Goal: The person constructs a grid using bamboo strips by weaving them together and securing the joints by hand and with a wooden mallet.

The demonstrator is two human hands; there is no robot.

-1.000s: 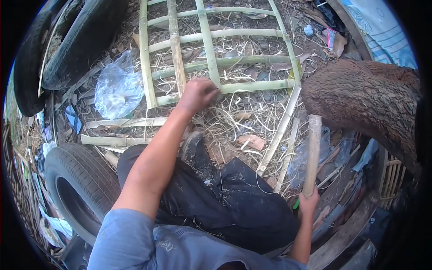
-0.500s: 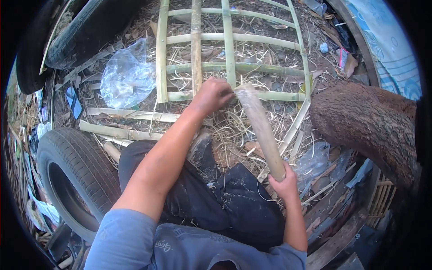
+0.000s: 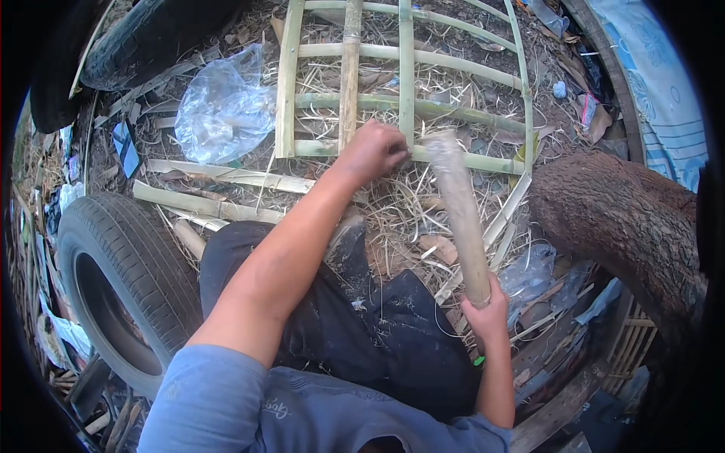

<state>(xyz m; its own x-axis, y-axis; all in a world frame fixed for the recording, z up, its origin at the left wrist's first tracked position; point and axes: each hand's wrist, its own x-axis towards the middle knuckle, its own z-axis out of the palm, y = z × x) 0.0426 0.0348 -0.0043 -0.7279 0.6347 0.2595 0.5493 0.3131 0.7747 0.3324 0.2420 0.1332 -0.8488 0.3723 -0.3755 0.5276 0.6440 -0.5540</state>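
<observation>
Lashed or nailed strips of split bamboo form a lattice frame point(image 3: 406, 83) lying on the ground before me. At its near edge, where an upright strip meets the nearest cross strip point(image 3: 491, 161), my left hand point(image 3: 375, 153) is closed with thumb and fingers pinched together. What they pinch, if anything, is too small to make out. My right hand point(image 3: 487, 311) grips the lower end of a thick wooden stick point(image 3: 464, 226). The stick's far end is blurred and stands just right of my left fingertips, with a small gap between.
A tire point(image 3: 140, 279) stands at my left, with a crumpled clear plastic bag point(image 3: 226, 106) beyond it. Loose bamboo strips point(image 3: 211, 204) lie between them and the frame. A thick tree trunk point(image 3: 612, 204) rises at the right. Shavings and dry leaves litter the ground.
The stick's far end has moved right, from touching or nearly touching my left fingertips to slightly apart. The whole view has shifted a little; my left hand stays at the frame's near edge.
</observation>
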